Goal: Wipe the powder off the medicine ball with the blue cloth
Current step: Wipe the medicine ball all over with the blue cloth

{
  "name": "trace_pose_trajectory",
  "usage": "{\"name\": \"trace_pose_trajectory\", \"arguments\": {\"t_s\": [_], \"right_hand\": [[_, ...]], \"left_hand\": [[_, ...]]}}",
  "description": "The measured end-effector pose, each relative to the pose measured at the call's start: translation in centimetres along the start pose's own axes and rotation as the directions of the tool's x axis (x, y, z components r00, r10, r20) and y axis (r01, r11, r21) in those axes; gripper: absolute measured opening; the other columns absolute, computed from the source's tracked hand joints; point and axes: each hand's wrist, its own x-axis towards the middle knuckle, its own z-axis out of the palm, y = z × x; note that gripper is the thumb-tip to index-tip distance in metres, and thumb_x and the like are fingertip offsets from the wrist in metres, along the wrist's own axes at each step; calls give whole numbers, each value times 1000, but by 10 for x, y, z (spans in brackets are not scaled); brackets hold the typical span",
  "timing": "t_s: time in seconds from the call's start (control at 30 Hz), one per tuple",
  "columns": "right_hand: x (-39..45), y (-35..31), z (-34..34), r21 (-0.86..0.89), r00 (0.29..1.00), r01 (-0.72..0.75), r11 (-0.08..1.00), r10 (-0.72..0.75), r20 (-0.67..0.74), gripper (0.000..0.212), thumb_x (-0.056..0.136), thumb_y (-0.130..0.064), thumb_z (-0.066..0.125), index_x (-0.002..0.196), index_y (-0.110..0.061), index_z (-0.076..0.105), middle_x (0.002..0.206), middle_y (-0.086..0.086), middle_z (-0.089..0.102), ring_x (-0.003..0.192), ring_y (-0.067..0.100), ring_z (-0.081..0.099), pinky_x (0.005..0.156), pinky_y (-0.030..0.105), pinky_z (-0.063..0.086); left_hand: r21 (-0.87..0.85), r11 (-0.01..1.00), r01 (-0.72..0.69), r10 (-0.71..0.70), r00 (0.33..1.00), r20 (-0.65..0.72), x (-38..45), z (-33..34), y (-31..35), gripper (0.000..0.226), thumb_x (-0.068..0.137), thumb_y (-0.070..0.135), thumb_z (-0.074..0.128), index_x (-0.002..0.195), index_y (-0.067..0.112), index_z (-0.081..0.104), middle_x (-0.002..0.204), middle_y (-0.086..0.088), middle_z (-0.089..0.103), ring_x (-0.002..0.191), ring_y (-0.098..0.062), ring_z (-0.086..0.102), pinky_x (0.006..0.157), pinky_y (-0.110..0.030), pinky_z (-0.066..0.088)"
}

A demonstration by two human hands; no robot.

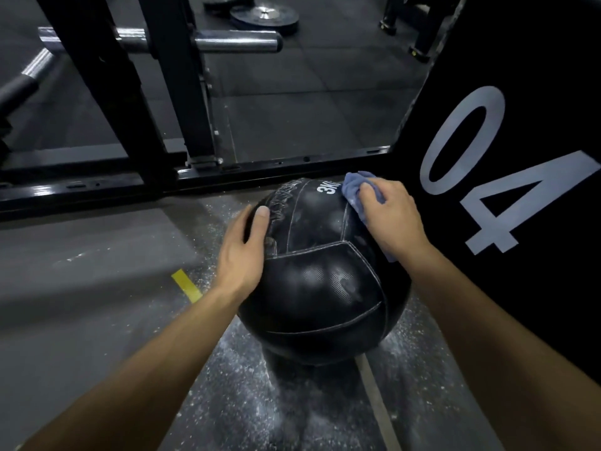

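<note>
A black stitched medicine ball (322,288) with "3K" printed on top sits on the floor at the centre of the head view. Faint white powder smudges show on its front panels. My left hand (244,252) rests on the ball's left side, thumb lying on the top seam and fingers wrapped round the far side. My right hand (387,216) presses a blue cloth (356,185) against the ball's upper right. The cloth bunches out beyond my fingers and a corner of it shows under my wrist.
White powder (247,379) is scattered over the dark floor round the ball. A black box marked "04" (507,164) stands close on the right. A black rack frame (136,180) with steel pegs runs behind the ball. Weight plates (263,16) lie far back.
</note>
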Motion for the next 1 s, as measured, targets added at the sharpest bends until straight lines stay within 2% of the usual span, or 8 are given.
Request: {"name": "trace_pose_trajectory", "arguments": {"t_s": [0.17, 0.27, 0.4, 0.57, 0.77, 0.87, 0.93, 1.0], "right_hand": [[-5, 4, -14, 192, 999, 32, 981, -37, 22, 27, 101, -41, 51, 104, -35, 77, 117, -19, 74, 110, -5, 64, 95, 15, 47], [-16, 19, -19, 308, 997, -70, 949, 75, -3, 30, 104, -49, 52, 105, -34, 78, 112, -16, 76, 109, 2, 68, 100, 30, 51], [-32, 21, -18, 255, 990, -142, 956, 142, 20, 39, 106, -50, 44, 101, -27, 75, 104, -9, 74, 101, 12, 68, 88, 36, 51], [-50, 7, -19, 235, 981, -194, 952, 189, 46, 38, 104, -50, 40, 103, -32, 74, 109, -7, 74, 105, 15, 67, 94, 39, 51], [-59, 12, -15, 286, 837, -539, 792, 467, 283, 50, 100, -62, 51, 113, -20, 75, 117, 4, 73, 109, 26, 68, 106, 41, 51], [-53, 18, -9, 480, 722, -686, 547, 598, 349, 45, 100, -50, 63, 109, -8, 76, 101, 10, 78, 93, 28, 74, 98, 42, 59], [-43, 21, -8, 531, 703, -689, 494, 634, 322, 42, 100, -44, 66, 113, -5, 76, 100, 11, 79, 91, 27, 75, 93, 41, 61], [-34, 20, -10, 544, 706, -676, 497, 647, 288, 42, 101, -43, 66, 116, -4, 76, 100, 11, 78, 89, 26, 75, 92, 41, 62]], "left_hand": [[-119, 993, 27, -33, 998, -49, -14, -13, -31, 83, 91, 87, 36, 157, 38, 44, 162, 19, 41, 146, 3, 32, 120, -22, 20], [-273, 935, 228, -251, 967, -52, -26, -22, -63, 95, 74, 101, 39, 147, 43, 56, 148, 22, 57, 141, -5, 49, 125, -47, 29], [-466, 768, 439, -437, 892, 119, -42, -5, -65, 71, 93, 83, 36, 118, 33, 80, 120, 2, 78, 116, -19, 71, 114, -45, 45], [-521, 714, 468, -513, 856, 67, -75, -7, -42, 65, 98, 76, 38, 103, 31, 85, 112, -2, 80, 106, -19, 74, 108, -41, 49], [-212, 793, 571, -564, 820, 95, -101, -59, 3, 64, 85, 88, 42, 107, 41, 80, 109, 5, 80, 108, -24, 70, 96, -47, 49], [-107, 891, 441, -426, 895, 133, -102, -72, 28, 45, 92, 77, 45, 113, 50, 73, 117, 18, 73, 115, -15, 64, 94, -46, 49], [-68, 930, 361, -351, 928, 127, -92, -66, 35, 33, 96, 67, 52, 122, 51, 66, 119, 30, 68, 122, -7, 60, 98, -42, 45], [20, 956, 291, -292, 951, 99, -78, -56, 29, 51, 96, 68, 53, 144, 51, 51, 136, 33, 57, 135, -7, 50, 109, -36, 36]]}}
